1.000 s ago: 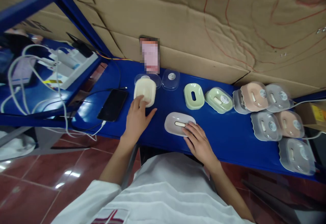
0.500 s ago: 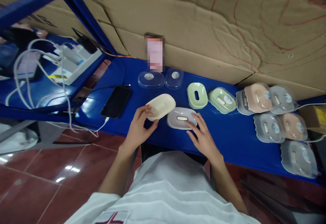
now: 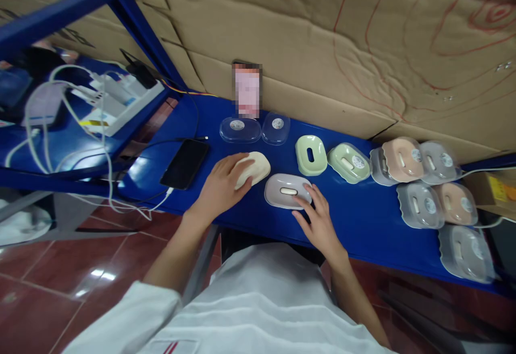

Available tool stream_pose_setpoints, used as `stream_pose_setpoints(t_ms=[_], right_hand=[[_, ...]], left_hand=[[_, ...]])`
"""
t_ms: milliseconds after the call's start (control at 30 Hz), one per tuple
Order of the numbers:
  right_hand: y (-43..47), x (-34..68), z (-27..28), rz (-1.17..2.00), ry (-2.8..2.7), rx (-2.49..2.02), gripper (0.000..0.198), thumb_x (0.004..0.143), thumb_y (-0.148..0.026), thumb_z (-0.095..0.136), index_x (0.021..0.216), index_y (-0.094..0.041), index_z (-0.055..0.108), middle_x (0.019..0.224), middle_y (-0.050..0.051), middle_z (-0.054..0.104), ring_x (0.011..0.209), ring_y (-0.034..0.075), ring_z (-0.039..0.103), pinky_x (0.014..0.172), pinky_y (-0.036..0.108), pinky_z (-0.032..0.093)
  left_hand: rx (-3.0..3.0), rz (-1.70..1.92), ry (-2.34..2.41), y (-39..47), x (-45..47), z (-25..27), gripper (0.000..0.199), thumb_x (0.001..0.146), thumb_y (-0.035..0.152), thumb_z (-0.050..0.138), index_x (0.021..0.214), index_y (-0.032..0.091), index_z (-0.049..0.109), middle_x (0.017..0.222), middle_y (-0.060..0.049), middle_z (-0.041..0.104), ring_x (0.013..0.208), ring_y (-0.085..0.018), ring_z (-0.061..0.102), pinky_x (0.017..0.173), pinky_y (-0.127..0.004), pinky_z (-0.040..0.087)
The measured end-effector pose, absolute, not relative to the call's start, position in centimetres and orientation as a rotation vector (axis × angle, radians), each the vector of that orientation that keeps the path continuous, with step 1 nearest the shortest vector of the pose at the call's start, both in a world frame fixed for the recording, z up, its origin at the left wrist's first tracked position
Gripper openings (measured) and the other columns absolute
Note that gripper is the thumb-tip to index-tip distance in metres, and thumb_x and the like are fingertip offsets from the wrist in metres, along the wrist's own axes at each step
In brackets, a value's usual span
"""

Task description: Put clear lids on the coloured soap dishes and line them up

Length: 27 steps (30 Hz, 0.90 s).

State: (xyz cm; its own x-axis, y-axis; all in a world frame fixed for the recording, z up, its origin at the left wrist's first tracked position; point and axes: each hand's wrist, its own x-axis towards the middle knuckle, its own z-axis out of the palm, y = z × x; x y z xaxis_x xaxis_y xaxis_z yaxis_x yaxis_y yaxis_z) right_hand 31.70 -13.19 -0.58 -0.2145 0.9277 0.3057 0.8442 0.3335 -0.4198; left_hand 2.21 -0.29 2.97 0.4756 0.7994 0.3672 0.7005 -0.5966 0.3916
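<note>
- While the left hand [image 3: 220,187] lies over the cream soap dish [image 3: 253,168] on the blue bench [image 3: 363,219], its grip is closed around the dish's near end, fingers curled over the top.
- Just right of it sits the grey soap dish [image 3: 287,190], close to the cream one, though I cannot tell whether they touch.
- Resting at the grey dish's near right edge, the right hand [image 3: 320,224] has its fingers spread and its grip apart, fingertips touching the rim.
- Behind the two dishes, by the cardboard wall [image 3: 322,37], lie two clear lids [image 3: 253,128].
- Further right stand a green dish [image 3: 310,154], a lidded green dish [image 3: 349,163] and a cluster of lidded pink and grey dishes [image 3: 427,187].
- Left of the cream dish lies a black phone [image 3: 185,163] with a cable plugged in.
</note>
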Motion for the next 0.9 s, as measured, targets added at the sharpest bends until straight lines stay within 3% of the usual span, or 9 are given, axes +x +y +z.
stream_pose_setpoints(t_ms=[67, 200, 300, 533, 667, 767, 900], right_hand=[[-13.3, 31.2, -0.7, 0.203, -2.125, -1.578, 0.041, 0.109, -0.034, 0.06, 0.149, -0.028, 0.062, 0.17, 0.013, 0.044, 0.165, 0.034, 0.032, 0.13, 0.061, 0.038], [-14.0, 30.9, -0.9, 0.132, -2.074, -1.631, 0.04, 0.109, -0.034, 0.059, 0.149, -0.03, 0.061, 0.17, 0.012, 0.045, 0.163, 0.035, 0.035, 0.128, 0.063, 0.039], [-14.8, 31.1, -1.1, 0.117, -1.988, -1.672, 0.041, 0.109, -0.031, 0.058, 0.15, -0.031, 0.061, 0.17, 0.012, 0.045, 0.162, 0.035, 0.036, 0.125, 0.062, 0.043], [-15.0, 31.6, -1.2, 0.169, -1.919, -1.68, 0.041, 0.109, -0.03, 0.057, 0.149, -0.031, 0.06, 0.17, 0.012, 0.043, 0.162, 0.036, 0.036, 0.124, 0.062, 0.044], [-14.8, 31.7, -1.1, 0.206, -1.934, -1.674, 0.04, 0.109, -0.03, 0.057, 0.148, -0.031, 0.06, 0.171, 0.012, 0.042, 0.163, 0.036, 0.034, 0.125, 0.061, 0.044], [-15.0, 31.7, -1.0, 0.27, -1.88, -1.652, 0.04, 0.109, -0.031, 0.058, 0.148, -0.029, 0.057, 0.165, 0.014, 0.047, 0.162, 0.034, 0.037, 0.125, 0.06, 0.044], [-15.2, 32.1, -0.9, 0.303, -1.699, -1.605, 0.068, 0.103, -0.039, 0.069, 0.162, -0.028, 0.037, 0.164, 0.02, 0.044, 0.157, 0.034, 0.045, 0.124, 0.059, 0.048]], left_hand=[[2.543, 0.703, 1.35, 2.6, 4.7, 4.3, 0.042, 0.108, 0.036, 0.053, 0.149, 0.024, 0.057, 0.152, -0.014, 0.063, 0.141, -0.031, 0.061, 0.118, -0.048, 0.051], [2.612, 0.317, 1.521, 7.8, 10.5, 5.4, 0.061, 0.107, 0.046, 0.057, 0.16, 0.017, 0.047, 0.165, -0.026, 0.046, 0.146, -0.046, 0.052, 0.112, -0.059, 0.049], [2.605, 0.16, 1.563, 9.1, 13.5, 5.0, 0.06, 0.106, 0.048, 0.059, 0.152, 0.01, 0.052, 0.154, -0.03, 0.054, 0.138, -0.049, 0.057, 0.109, -0.06, 0.047], [2.495, 0.275, 1.552, 8.2, 15.1, 4.5, 0.049, 0.098, 0.035, 0.074, 0.139, 0.014, 0.057, 0.15, -0.027, 0.055, 0.133, -0.046, 0.062, 0.112, -0.061, 0.044], [2.347, 0.538, 1.37, 7.4, 12.8, 5.0, 0.043, 0.092, 0.029, 0.077, 0.129, 0.017, 0.059, 0.14, -0.017, 0.061, 0.131, -0.036, 0.064, 0.111, -0.052, 0.051], [2.312, 0.678, 1.045, 5.3, 9.7, 5.3, 0.041, 0.094, 0.035, 0.075, 0.131, 0.021, 0.061, 0.141, -0.011, 0.061, 0.136, -0.028, 0.061, 0.121, -0.048, 0.048], [2.283, 0.525, 0.717, 1.1, 7.1, 5.6, 0.05, 0.093, 0.035, 0.078, 0.14, 0.027, 0.063, 0.154, -0.011, 0.057, 0.146, -0.029, 0.057, 0.125, -0.049, 0.048]])
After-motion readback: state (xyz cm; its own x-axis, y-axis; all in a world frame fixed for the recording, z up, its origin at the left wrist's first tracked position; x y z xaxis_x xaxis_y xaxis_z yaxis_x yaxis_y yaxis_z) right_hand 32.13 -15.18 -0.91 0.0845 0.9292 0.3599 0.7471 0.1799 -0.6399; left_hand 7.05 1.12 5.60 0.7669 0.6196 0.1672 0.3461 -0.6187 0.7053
